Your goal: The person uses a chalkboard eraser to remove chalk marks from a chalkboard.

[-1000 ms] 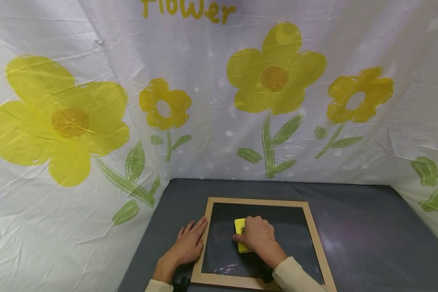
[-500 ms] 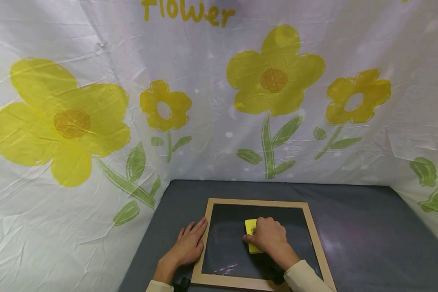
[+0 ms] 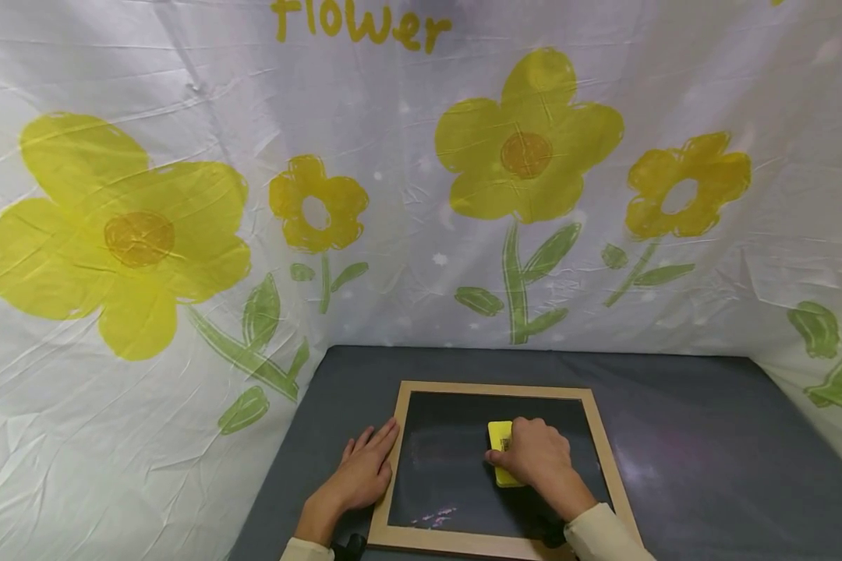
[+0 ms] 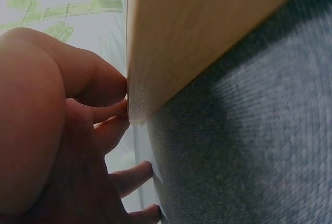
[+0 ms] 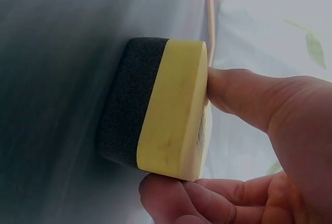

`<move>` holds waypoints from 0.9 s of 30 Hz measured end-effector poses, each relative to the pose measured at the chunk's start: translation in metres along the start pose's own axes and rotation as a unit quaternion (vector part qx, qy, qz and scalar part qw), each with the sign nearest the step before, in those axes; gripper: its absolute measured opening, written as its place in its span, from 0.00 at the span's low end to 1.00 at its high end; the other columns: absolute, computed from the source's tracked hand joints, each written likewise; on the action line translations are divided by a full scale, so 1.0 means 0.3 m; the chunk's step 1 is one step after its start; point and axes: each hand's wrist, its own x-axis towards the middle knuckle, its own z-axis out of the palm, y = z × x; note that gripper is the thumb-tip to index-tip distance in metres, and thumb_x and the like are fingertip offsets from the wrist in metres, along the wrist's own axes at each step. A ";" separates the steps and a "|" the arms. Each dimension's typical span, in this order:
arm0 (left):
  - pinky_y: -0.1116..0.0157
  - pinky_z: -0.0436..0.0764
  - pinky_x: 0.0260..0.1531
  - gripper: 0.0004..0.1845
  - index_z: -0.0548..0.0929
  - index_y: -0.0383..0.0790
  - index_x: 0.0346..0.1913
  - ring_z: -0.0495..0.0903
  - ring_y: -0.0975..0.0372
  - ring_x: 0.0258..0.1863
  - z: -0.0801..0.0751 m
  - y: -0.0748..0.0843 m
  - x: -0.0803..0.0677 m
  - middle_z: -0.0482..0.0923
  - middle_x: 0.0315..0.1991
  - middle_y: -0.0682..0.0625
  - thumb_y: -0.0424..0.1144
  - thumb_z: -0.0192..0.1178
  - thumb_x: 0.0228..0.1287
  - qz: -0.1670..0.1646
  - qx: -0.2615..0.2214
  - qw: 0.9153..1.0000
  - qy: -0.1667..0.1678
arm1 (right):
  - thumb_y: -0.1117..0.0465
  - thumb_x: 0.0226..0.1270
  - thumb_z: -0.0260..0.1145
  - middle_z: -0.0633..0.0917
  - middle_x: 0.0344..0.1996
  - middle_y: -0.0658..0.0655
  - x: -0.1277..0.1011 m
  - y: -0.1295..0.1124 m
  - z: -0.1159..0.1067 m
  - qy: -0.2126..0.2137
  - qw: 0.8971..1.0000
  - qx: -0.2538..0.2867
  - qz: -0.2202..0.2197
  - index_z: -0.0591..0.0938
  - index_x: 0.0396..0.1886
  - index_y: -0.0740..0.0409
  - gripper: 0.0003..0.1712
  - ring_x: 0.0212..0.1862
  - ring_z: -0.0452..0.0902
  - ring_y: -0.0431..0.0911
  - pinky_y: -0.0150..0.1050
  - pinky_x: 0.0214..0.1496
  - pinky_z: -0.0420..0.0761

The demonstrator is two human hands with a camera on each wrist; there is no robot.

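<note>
A chalkboard (image 3: 456, 436) in a light wooden frame (image 3: 491, 387) lies flat on the dark table. My right hand (image 3: 539, 453) grips a yellow eraser (image 3: 501, 432) right of the board's middle. In the right wrist view the dark foam side of the eraser (image 5: 174, 105) faces the board, with the thumb on its yellow back and fingers at one end. My left hand (image 3: 361, 471) rests with extended fingers against the frame's left side; in the left wrist view fingertips touch the frame's outer edge (image 4: 171, 37). Pinkish chalk marks (image 3: 435, 517) show near the board's lower left corner.
Grey-black cloth covers the table (image 3: 702, 436). Behind and beside it hangs a white fabric backdrop (image 3: 407, 257) printed with yellow flowers and green stems. A dark band is at each wrist, below pale sleeves.
My right hand has slid the eraser rightward over the chalkboard, from near its middle. My left hand stays at the frame's left side. The chalk marks at lower left look the same.
</note>
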 end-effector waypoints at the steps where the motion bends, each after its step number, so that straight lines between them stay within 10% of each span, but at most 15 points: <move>1: 0.22 0.48 0.76 0.36 0.63 0.37 0.87 0.55 0.29 0.84 0.000 0.001 0.001 0.59 0.88 0.42 0.33 0.51 0.77 -0.002 0.000 1.000 -0.001 | 0.34 0.57 0.84 0.79 0.26 0.54 0.000 0.005 -0.002 0.001 1.000 0.001 0.000 0.84 0.39 0.59 0.34 0.28 0.77 0.49 0.44 0.28 0.77; 27: 0.22 0.50 0.76 0.35 0.64 0.38 0.87 0.57 0.32 0.85 -0.006 0.008 0.002 0.59 0.88 0.45 0.33 0.52 0.79 -0.008 0.015 1.000 -0.007 | 0.34 0.59 0.82 0.81 0.25 0.56 -0.012 0.173 -0.066 0.007 1.000 -0.003 0.019 0.83 0.39 0.64 0.37 0.26 0.77 0.50 0.45 0.29 0.78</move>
